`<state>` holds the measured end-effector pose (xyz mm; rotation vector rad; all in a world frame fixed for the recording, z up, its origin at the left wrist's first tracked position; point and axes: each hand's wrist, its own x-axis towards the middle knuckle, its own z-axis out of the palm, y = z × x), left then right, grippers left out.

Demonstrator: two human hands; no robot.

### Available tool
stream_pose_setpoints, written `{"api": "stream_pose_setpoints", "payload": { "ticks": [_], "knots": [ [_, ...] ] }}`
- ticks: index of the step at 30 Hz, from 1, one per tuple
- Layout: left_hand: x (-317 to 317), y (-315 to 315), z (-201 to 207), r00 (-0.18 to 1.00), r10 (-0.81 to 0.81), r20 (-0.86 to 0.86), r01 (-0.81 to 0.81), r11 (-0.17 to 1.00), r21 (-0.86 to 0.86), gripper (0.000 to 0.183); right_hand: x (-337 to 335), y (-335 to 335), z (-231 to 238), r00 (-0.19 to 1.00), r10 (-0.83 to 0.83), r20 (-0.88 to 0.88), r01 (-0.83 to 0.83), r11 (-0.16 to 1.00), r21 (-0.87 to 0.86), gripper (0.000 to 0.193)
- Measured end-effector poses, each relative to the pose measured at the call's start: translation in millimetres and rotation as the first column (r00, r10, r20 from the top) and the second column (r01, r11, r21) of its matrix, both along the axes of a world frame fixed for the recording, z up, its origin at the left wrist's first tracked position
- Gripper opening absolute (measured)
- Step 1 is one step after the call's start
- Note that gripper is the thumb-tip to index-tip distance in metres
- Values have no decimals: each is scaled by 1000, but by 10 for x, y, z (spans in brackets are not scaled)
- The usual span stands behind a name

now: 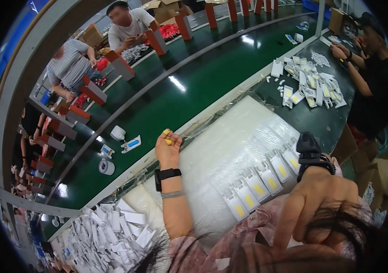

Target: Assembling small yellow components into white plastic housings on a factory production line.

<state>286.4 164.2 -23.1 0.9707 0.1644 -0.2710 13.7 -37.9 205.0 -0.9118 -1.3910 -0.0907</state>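
Observation:
My left hand [168,148] is held palm up above the near edge of the conveyor, fingers loosely bent and apart. Yellow finger cots cover two fingertips, and nothing shows in its grasp. My right hand [325,200] is raised very close to the camera at the lower right, its fingers bent and partly apart among strands of dark hair. Its fingertips are hidden. A black device [310,150] is strapped at that wrist. Between my arms, several flat white plastic pieces with yellow patches [257,189] lie in a slanting row on a plastic-wrapped white pad [221,141].
Loose white plastic parts [112,232] form a heap at lower left. Another pile [314,84], with yellow patches, lies at upper right beside a person in black [371,77]. The green conveyor [194,82] carries a few white items [118,133]. Orange-and-grey dividers [156,42] and people line its far side.

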Motion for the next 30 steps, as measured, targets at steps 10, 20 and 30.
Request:
{"api": "stream_pose_setpoints", "payload": {
  "ticks": [10,20,30],
  "knots": [
    [-185,-24,0,988,-112,109,97,986,136,23,166,-1040,-756,518,-852,-76,847,523,-96,30],
    [-203,-46,116,980,-165,112,136,963,232,21,765,-1912,-1789,-313,-856,411,822,-461,-334,20],
    [-167,-27,22,977,-174,124,152,974,170,17,665,-2060,-2063,-220,-756,616,669,-577,-469,19]
  ]
}}
